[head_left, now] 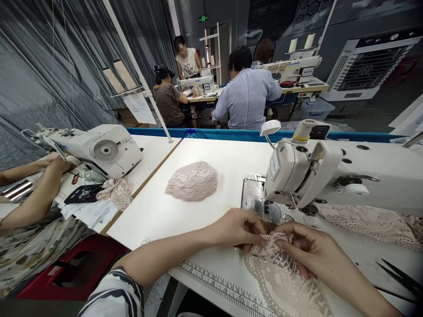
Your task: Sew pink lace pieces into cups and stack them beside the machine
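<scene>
Between my two hands a piece of pale pink lace (280, 281) is pinched near its top edge, its lower part draping over the table's front edge. My left hand (239, 226) grips the lace between thumb and fingers. On the other side my right hand (307, 246) is closed on it too, thumb on top. Both hands are just in front of the needle area of a white sewing machine (297, 171), over its metal plate (249, 193). A stack of matching lace pieces (193, 181) lies to the left on the white table.
More lace (366, 222) lies behind the machine arm at right. Black scissors (399, 277) rest at the right edge. A ruler scale (224, 286) runs along the table's front. At left, a co-worker's hands (57, 165) are at another sewing machine (105, 149). Several people sit or stand farther back.
</scene>
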{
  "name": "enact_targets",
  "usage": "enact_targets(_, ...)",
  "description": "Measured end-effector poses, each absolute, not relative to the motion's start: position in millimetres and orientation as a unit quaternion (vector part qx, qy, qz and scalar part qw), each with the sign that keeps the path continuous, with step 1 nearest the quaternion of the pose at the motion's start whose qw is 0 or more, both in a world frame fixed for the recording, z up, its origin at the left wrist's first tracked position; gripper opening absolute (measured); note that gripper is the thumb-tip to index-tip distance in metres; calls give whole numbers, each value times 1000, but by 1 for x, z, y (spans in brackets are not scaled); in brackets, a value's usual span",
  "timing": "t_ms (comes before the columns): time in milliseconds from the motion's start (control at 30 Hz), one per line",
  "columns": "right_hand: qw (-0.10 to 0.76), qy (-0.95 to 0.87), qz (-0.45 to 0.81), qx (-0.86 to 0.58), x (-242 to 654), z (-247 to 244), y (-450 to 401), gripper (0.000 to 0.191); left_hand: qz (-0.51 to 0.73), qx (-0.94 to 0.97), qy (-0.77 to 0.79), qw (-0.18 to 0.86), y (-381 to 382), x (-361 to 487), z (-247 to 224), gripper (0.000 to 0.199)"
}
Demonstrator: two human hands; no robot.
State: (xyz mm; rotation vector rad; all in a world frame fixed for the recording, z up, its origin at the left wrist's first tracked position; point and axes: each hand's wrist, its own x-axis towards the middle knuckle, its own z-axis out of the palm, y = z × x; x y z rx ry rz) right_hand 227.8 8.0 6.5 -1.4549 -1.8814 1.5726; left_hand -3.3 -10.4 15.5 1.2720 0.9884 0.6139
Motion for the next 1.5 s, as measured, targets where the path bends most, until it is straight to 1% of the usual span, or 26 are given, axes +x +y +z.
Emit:
enact_targets(33, 144, -651, 550, -503, 228, 7, 8, 50, 268, 547, 428, 668, -10, -4, 15, 41)
enact_targets(100, 147, -648, 563, -492, 228, 11, 7, 47, 272, 538, 427, 673, -9, -4, 14, 40)
enact_targets(267, 173, -648, 617, -411, 225, 26, 5, 33, 268, 566, 442, 642, -9, -2, 16, 21)
enact_targets(433, 177, -623, 634, -423, 222, 31, 5, 36, 231, 519, 426, 704, -9, -1, 25, 25)
enact_targets(500, 189, -621, 625, -434, 221, 30, 4, 37, 235, 519, 424, 704, -9, 0, 26, 25)
enact_targets(567, 205, -629, 604, -445, 221, 29, 2, 34, 243, 565, 427, 663, -11, 2, 25, 25)
enact_targets(633, 233, -654, 568, -442, 220, 27, 0, 26, 270, 643, 437, 568, -15, 4, 22, 21)
enact_targets(667, 253, -675, 541, -433, 219, 26, -1, 21, 288, 689, 441, 497, -16, 5, 20, 17)
enact_targets(733, 299, -729, 466, -402, 219, 23, -3, 10, 326, 779, 428, 323, -19, 6, 16, 8)
enact_targets(800, 338, -777, 383, -368, 218, 20, -5, 3, 355, 837, 387, 155, -20, 5, 11, 5)
enact_targets(833, 353, -793, 349, -355, 218, 19, -6, 3, 365, 852, 365, 91, -19, 4, 10, 5)
enact_targets(900, 376, -807, 306, -338, 218, 16, -7, 4, 377, 863, 336, 8, -18, 3, 8, 6)
enact_targets(967, 390, -811, 286, -328, 219, 14, -8, 5, 380, 865, 327, -27, -17, 1, 8, 8)
enact_targets(1100, 400, -830, 243, -303, 219, 11, -8, 15, 380, 864, 331, -27, -17, 1, 8, 9)
enact_targets(1300, 400, -850, 221, -261, 220, 10, -8, 13, 381, 864, 330, -12, -17, 2, 7, 7)
enact_targets(1500, 402, -859, 196, -249, 220, 8, -7, 18, 376, 870, 319, -20, -16, 1, 10, 4)
